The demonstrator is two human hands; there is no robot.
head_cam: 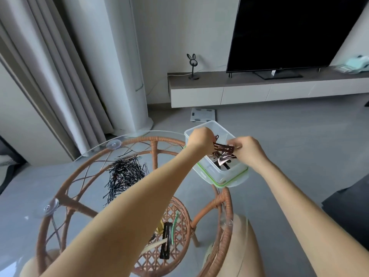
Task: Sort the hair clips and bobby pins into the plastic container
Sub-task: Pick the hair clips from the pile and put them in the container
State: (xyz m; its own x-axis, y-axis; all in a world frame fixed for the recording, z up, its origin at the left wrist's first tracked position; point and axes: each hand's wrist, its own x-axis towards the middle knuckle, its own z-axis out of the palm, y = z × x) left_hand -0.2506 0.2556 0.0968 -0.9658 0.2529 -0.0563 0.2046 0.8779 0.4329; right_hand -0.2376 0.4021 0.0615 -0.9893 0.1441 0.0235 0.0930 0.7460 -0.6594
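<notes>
A clear plastic container (223, 174) with a green rim stands at the far right edge of the round glass table (95, 148). Both hands hover over its opening. My left hand (200, 139) and my right hand (248, 148) together hold a bunch of dark brown hair clips (223, 147) between them, just above the box. More clips, dark and pink (224, 159), lie inside the container. A large pile of black bobby pins (124, 173) is spread over the glass at centre left. One black snap clip (166, 242) lies near the front.
The glass top rests on a rattan frame (63, 196) with suction cups (113, 144). A lower woven shelf holds a green strip (174, 224) and other small items. Beyond are a curtain, a white floor unit, a scale on the floor and a TV on a low cabinet.
</notes>
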